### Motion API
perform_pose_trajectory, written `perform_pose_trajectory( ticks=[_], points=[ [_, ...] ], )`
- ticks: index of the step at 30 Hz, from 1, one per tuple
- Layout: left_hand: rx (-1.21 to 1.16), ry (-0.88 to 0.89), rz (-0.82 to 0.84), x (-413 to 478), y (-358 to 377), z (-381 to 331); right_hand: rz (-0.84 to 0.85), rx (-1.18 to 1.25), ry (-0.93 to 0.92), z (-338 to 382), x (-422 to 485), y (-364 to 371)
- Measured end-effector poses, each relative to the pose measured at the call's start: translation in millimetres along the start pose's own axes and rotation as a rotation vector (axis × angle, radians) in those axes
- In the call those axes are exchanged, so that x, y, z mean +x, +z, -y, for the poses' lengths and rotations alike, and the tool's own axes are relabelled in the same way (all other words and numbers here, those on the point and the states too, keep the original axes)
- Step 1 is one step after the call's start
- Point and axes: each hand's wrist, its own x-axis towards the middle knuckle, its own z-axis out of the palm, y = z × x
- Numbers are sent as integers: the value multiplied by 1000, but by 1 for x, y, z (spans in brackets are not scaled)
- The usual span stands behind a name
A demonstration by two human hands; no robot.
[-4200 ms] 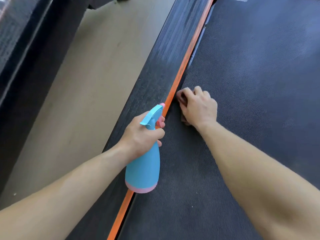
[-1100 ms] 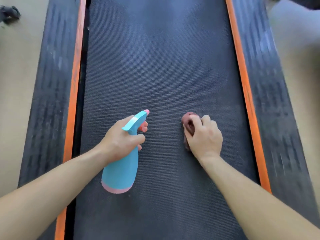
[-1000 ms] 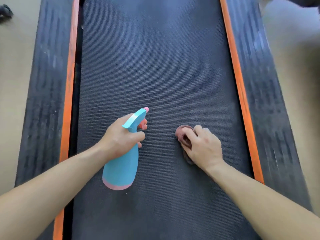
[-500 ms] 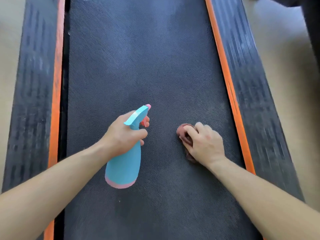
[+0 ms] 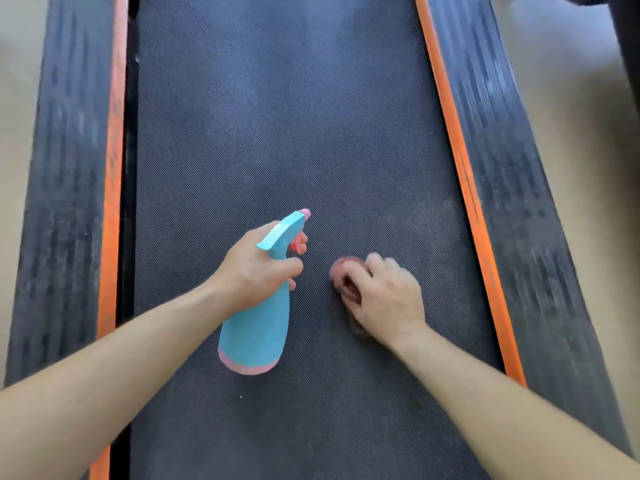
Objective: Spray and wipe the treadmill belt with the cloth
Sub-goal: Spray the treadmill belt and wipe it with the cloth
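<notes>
Near the frame's centre, the right hand [image 5: 384, 299] grips a reddish cloth [image 5: 341, 271] bunched beneath it on the treadmill belt [image 5: 277, 116]; just left, the left hand [image 5: 256, 271] clasps a blue spray bottle [image 5: 256, 334].

The left hand [image 5: 254, 275] grips a light-blue plastic spray bottle with pink base [image 5: 254, 336] above the dark textured treadmill belt [image 5: 277, 116]. The right hand [image 5: 386, 299] presses a small reddish-brown cloth [image 5: 341, 268] onto the belt, between orange-edged black side rails [image 5: 512, 188].

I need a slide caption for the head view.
Left hand holds a spray bottle; right hand presses a cloth on the treadmill belt.
</notes>
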Motion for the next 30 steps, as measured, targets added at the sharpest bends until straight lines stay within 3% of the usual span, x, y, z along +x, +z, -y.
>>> perform_pose_trajectory(
  ticks=[3,6,11,14,20,24,27,30],
  points=[
    [-18,23,-5,1,1,2,-136,-62,194,-16,91,7],
    [-30,43,-7,1,1,2,-126,-41,313,-20,119,11],
    [-33,51,13,-5,-1,-7,-38,5,175,-2,-28,-4],
    [-22,44,36,-5,2,-5,-17,-38,36,-21,-21,0],
    [-33,42,42,4,12,5,-130,-77,297,-33,104,6],
    [-10,64,55,10,18,-8,-188,-54,404,-33,32,1],
    [-2,67,110,16,27,-25,-127,-92,348,-42,-37,-5],
    [66,77,155,27,38,-37,-138,-204,279,-65,-13,-5]
  ],
)
